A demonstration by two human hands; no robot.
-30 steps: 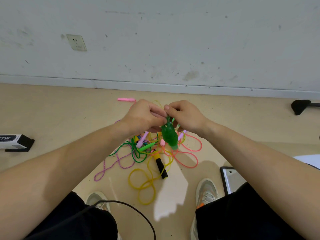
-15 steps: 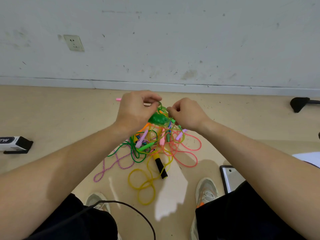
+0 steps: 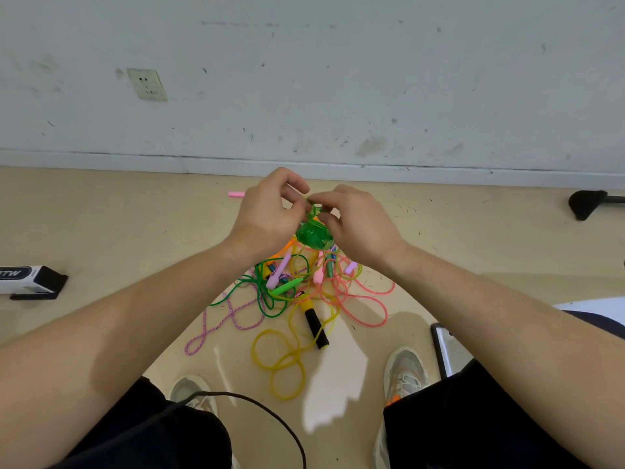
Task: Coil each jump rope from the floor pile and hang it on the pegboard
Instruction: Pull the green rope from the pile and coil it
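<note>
Beige floor [image 3: 101,231] below a scuffed white wall [image 3: 338,79]; pegboard not in view. Both forearms reach forward over the floor pile [image 3: 304,292] of tangled ropes.

Task item: green jump rope [image 3: 313,235], wound into a tight, roughly round bundle and held up clear of the pile, between the two hands.

Grip: left hand [image 3: 263,214] has its fingers curled and pinches at the bundle's upper left. The right hand [image 3: 358,225] pinches, thumb against forefinger, a thin loose strand [image 3: 314,208] that arcs up from the bundle's top.

Key relation: bundle hangs just below and between both sets of fingertips, with the free strand above it running from the left fingers across to the right. No clear long axis. Handles cannot be made out inside the bundle.

Judgement: right hand carries the free end, so it is probably the winding hand, with the left as anchor. Likely step is tucking the last turn to lock the coil. Slick cord may spring open if either pinch slackens. Hanging not yet done; several ropes remain below.
</note>
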